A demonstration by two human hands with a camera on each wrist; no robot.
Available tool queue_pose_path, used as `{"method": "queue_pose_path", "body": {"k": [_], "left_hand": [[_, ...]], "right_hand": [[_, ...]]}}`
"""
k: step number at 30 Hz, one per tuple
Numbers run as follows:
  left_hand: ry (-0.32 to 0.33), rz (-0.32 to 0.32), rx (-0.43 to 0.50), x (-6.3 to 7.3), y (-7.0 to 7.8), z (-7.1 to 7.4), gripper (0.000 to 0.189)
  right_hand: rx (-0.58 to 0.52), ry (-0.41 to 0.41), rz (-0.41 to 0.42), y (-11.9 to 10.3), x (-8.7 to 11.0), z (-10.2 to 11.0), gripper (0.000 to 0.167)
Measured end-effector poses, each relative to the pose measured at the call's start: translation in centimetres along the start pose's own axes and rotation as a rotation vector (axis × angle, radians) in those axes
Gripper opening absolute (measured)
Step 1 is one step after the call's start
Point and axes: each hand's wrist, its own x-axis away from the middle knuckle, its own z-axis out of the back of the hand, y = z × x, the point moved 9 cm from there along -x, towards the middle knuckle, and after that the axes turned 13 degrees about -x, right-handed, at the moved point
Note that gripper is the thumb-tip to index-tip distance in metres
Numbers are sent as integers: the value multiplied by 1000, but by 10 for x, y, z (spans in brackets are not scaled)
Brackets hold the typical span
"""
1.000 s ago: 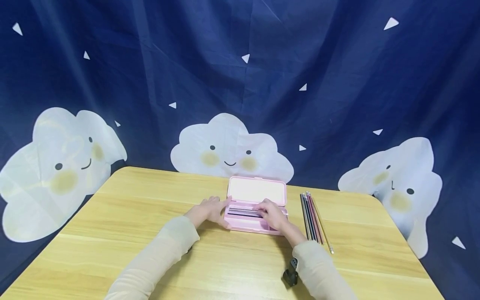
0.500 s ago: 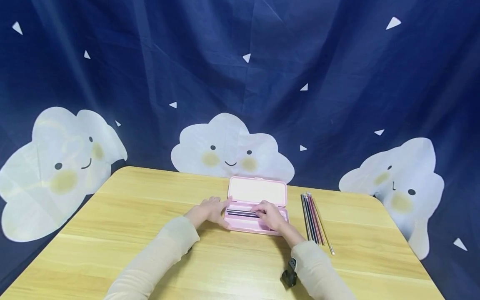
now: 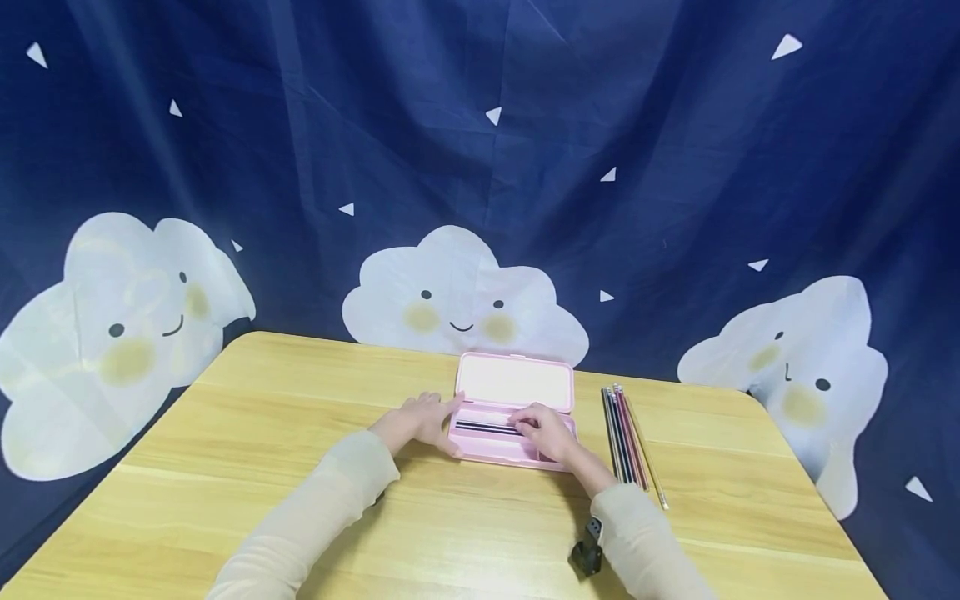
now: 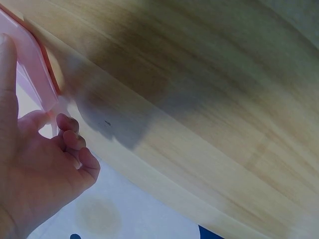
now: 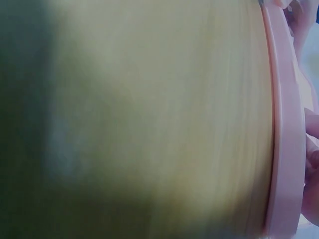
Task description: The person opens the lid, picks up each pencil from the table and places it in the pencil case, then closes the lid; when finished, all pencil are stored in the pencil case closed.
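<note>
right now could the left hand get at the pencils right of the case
Probably not directly: the left hand is at the left end of the case, which, with the right hand, stands between it and the pencils.

A dark blue curtain [image 3: 420,100] dotted with white triangles [image 3: 492,116] hangs in folds behind a round-cornered wood-grain table [image 3: 195,483]. Across the curtain's lower half spread 3 white clouds [image 3: 105,292] with yellow cheeks [image 3: 127,361], the middle cloud [image 3: 461,283] smiling over the table's far edge.

Pink pencil case [image 3: 498,449] lying open on wooden table [image 3: 225,467], lid [image 3: 515,381] tipped back, dark slim pencils [image 3: 486,428] lengthwise inside.
</note>
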Motion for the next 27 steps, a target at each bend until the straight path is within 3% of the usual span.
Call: {"method": "queue_pose_path", "body": {"k": [6, 13, 27], "left_hand": [[0, -3, 0, 0, -1, 1, 102], [-5, 3, 6, -1, -4, 0, 102], [-6, -5, -15, -1, 0, -1, 104]], "right_hand": [[-51, 56, -27, 2, 3, 10, 17], [-130, 38, -13, -2, 11, 21, 19], [-75, 55, 14, 0, 39, 63, 20]]}}
